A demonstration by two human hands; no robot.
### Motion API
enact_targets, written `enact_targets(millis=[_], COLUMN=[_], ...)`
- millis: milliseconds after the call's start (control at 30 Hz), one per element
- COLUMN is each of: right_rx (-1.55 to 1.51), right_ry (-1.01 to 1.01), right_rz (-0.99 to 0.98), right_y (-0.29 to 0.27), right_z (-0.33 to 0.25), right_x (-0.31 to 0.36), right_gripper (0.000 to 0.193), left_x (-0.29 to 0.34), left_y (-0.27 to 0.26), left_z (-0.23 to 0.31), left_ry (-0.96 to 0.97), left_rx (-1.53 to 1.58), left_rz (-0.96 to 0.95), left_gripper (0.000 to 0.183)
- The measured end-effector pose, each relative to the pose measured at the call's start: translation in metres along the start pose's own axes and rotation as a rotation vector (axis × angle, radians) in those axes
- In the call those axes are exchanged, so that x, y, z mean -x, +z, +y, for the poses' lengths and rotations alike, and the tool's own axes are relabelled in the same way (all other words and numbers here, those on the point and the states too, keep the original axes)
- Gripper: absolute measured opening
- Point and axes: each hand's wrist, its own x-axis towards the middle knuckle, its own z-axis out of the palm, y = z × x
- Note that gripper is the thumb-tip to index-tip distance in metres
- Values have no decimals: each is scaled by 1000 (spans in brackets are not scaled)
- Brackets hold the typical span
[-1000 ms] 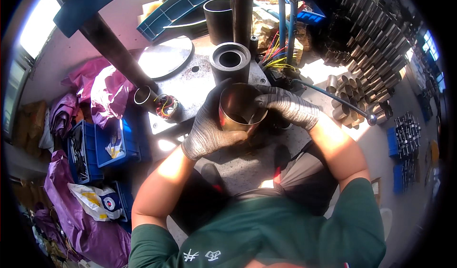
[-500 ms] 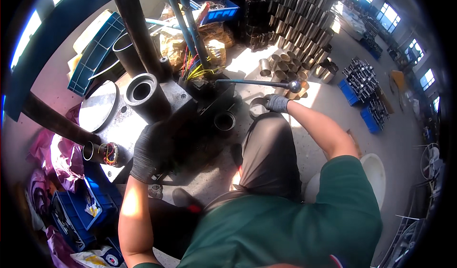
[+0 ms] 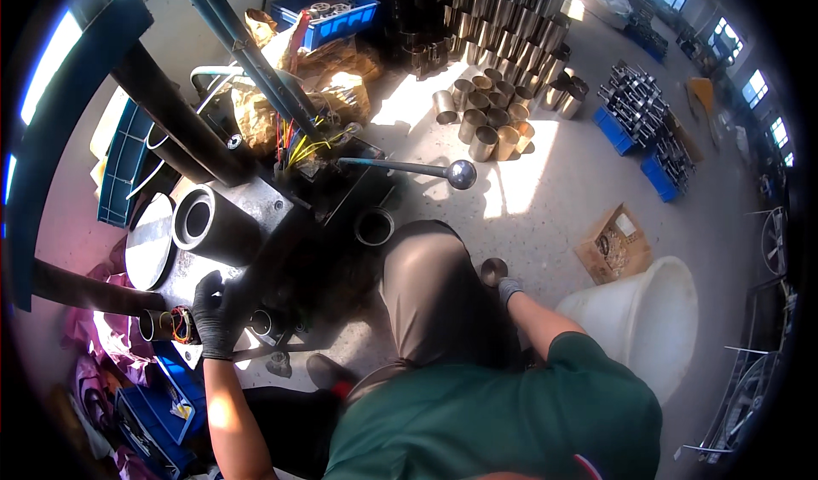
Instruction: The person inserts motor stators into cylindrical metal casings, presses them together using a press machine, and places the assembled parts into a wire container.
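Note:
My right hand (image 3: 509, 289), in a grey glove, is closed on the rim of a short metal cylinder (image 3: 493, 272) beside my right knee; most of its fingers are hidden. My left hand (image 3: 213, 314), in a dark glove, rests at the front edge of a metal machine plate (image 3: 189, 286). Its thumb stands apart from the fingers, and I see nothing held. Close beside it lies a metal sleeve with a wire winding (image 3: 181, 324), red and yellow leads showing. A thick-walled round block (image 3: 217, 222) stands on the plate behind this hand.
A lever with a ball knob (image 3: 461, 174) juts out over the floor. Several metal cylinders (image 3: 483, 143) stand beyond it, with tall stacks behind. To the right are a white tub (image 3: 630, 318), a cardboard box (image 3: 613, 245) and blue crates (image 3: 617, 130). A dark ring (image 3: 374, 226) sits near my knee.
My right hand has carried the metal cylinder from ahead of my knee back toward my right side. My left hand has shifted left to the plate's edge beside the winding. The view has shifted too.

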Motion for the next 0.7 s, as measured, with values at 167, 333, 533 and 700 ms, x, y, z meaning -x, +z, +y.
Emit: enact_targets(millis=[167,333,533,700], right_rx=[-28,-116,29,648], right_ry=[-152,-458,-386,-395], right_rz=[-48,-87,-48,-317], right_y=[66,146,219,255], right_z=[-58,-188,-270,-203], right_x=[3,-5,13,50], right_gripper=[25,26,28,33], left_x=[1,2,1,6], left_y=[29,39,44,31], left_z=[27,29,35,39], left_ry=[517,685,704,545], left_rx=[-998,-1191,-1255,-1278], left_rz=[73,152,114,70], left_gripper=[40,47,48,36])
